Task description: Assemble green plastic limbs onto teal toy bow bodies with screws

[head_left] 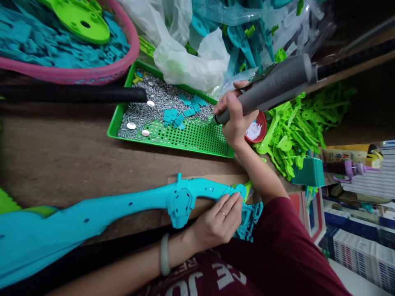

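My right hand [235, 117] is closed around a grey powered screwdriver [271, 87], its tip at the right edge of a green perforated tray [185, 137]. The tray holds several small silver screws [154, 107] and several teal plastic bits [180, 115]. My left hand [220, 220] presses its fingers onto a long teal plastic toy body [129, 205] that lies across the wooden table's front edge. A bangle sits on my left wrist.
A pink basket [92, 74] with teal parts and a green disc [80, 19] stands at the back left. A black rod [74, 93] lies beside the tray. Plastic bags [191, 53], a red bowl [258, 129], a pile of green parts [296, 127] and stacked boxes [361, 242] fill the right.
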Motion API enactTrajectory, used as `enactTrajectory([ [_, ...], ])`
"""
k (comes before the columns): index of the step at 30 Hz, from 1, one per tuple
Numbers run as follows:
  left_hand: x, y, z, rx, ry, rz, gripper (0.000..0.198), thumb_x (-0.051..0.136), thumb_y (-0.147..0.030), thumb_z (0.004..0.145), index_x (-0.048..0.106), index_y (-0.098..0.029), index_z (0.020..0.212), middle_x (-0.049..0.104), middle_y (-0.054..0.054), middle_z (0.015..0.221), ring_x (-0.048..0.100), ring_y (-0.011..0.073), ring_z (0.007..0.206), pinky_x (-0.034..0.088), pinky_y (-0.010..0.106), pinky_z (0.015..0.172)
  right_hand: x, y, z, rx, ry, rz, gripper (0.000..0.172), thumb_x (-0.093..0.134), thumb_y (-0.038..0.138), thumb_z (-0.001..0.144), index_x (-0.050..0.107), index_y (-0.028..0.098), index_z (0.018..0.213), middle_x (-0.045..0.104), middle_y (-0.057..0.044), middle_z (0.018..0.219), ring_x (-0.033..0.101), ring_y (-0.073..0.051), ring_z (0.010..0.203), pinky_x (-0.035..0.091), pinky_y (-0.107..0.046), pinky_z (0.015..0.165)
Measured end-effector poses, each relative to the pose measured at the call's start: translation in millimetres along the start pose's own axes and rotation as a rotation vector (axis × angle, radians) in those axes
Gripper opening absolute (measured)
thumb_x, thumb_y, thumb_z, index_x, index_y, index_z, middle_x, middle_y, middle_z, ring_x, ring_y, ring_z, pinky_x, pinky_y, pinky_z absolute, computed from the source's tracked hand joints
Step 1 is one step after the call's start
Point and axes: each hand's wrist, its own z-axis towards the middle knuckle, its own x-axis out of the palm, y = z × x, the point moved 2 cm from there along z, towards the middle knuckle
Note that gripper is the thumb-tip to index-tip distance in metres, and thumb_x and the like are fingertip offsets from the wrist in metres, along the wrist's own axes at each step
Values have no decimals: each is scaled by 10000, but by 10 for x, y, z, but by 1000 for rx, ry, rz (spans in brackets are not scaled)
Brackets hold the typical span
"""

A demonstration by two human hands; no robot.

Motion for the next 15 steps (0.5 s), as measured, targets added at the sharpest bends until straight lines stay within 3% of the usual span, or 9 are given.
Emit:
enactTrajectory([
  [4,-6,5,12,-3,-2,31,318,462,-182,1001,697,-64,1180,732,122,1244,663,249,1207,549,365,1017,-23,-81,-36,64,-5,-49,481,579,680,855,532,280,1119,464,69,613,619,-149,551,549,-323,586],
  [8,9,-9,2,-1,-8,54,309,478,-186,999,686,-61,1189,719,138,1264,654,250,1219,534,381,1042,9,-71,26,35,-43,-36,444,630,641,835,534,286,1082,460,87,592,612,-144,530,567,-328,600],
  [12,25,-14,2,16,-10,63,298,512,-171,981,674,-34,1191,719,162,1250,656,272,1214,529,401,1041,21,377,-14,18,-86,43,325,643,487,858,508,288,1077,442,107,574,553,-118,468,524,-283,531],
  [14,26,-11,6,18,-27,57,288,510,-151,971,680,-30,1169,724,166,1233,664,273,1196,531,402,1031,-28,727,-190,27,-74,109,253,626,424,868,500,302,1051,419,111,556,503,-109,436,478,-254,465],
  [15,26,-8,7,14,-42,47,280,504,-144,967,686,-34,1150,730,165,1217,674,267,1172,531,399,1025,-57,890,-315,53,-5,111,236,612,427,877,496,314,1049,412,110,550,472,-111,418,461,-250,432],
])
